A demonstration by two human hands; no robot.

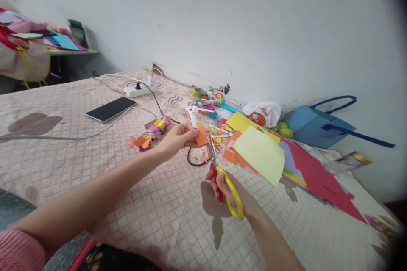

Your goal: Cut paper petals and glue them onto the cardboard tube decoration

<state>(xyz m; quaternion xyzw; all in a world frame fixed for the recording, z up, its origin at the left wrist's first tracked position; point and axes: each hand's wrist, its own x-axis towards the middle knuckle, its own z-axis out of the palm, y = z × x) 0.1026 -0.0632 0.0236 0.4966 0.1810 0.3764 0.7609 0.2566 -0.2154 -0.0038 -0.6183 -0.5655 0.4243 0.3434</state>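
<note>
Pink, perhaps ribbed sleeve (19,250), left hand (177,139) and right hand (226,190) bare

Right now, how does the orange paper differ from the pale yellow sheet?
The orange paper is a small scrap; the pale yellow sheet is far larger. The orange paper is pinched in the left hand, against the scissors; the pale yellow sheet lies loose atop the coloured pile. Both are plain coloured paper.

Soft daylight, blurred edges, dark vignette.

Home bedroom, quilted bedspread (159,220), power strip (140,90), phone (110,109)
</note>
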